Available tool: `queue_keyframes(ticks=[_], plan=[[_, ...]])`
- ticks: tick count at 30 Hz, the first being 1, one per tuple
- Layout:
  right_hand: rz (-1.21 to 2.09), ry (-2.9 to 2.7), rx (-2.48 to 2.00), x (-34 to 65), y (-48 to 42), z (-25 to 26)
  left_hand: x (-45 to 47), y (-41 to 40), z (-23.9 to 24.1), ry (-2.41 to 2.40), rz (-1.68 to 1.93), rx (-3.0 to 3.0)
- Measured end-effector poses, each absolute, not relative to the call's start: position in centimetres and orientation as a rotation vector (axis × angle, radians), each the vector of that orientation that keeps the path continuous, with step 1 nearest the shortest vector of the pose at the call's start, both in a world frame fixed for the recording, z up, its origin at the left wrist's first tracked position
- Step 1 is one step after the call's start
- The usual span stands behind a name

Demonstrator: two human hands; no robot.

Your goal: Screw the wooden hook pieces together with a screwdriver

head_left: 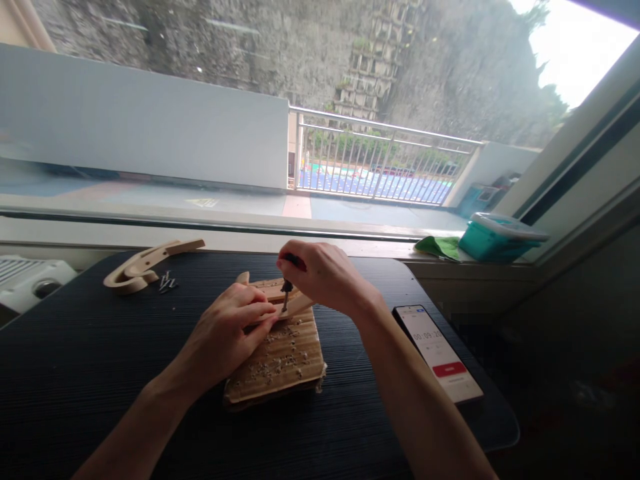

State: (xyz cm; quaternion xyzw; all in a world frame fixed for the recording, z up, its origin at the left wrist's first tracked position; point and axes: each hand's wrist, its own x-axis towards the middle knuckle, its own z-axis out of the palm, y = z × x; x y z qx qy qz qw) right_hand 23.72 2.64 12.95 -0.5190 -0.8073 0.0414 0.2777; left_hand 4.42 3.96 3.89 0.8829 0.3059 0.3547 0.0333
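"What's cut off nearest us?"

"Both forearms, by the bottom of the view. The left hand (237,327) bends in at the wrist, palm down, fingers reaching across and thumb tucked nearer us. It grips a pale, smooth wooden piece (300,305), fingers and thumb closed about its near edge, and hides much of it."

"And the right?"

"The right hand (325,270) arches above, wrist high and bent, fingers wrapped around a black-handled screwdriver with a metal shaft (287,293). The fist covers most of the handle. The shaft points down at the wood, just beside the left fingertips; whether a screw sits under the tip is too small to tell."

"What's beneath that grip?"

"A thick brown cardboard slab (285,367), its top pitted with small holes, on a black, grained table (100,373). Right of the grip lies a black phone with a lit screen (435,350), its smaller lettering blurred."

"Left of it?"

"Loose silvery screws (167,281), too bunched to count, and just past them a curved, pale wooden hook shape (150,260)."

"Farther off?"

"Beyond the grip to the right, a crumpled green cloth (437,247) beside a teal plastic box (495,240); past the glass, a silvery metal railing (385,160)."
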Motion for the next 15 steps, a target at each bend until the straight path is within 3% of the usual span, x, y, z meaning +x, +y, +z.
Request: queue_keyframes(ticks=[15], plan=[[0.15,-2.243,-1.335,23.98,2.33,13.41,4.31,3.89,3.93,0.927,1.068,2.744]])
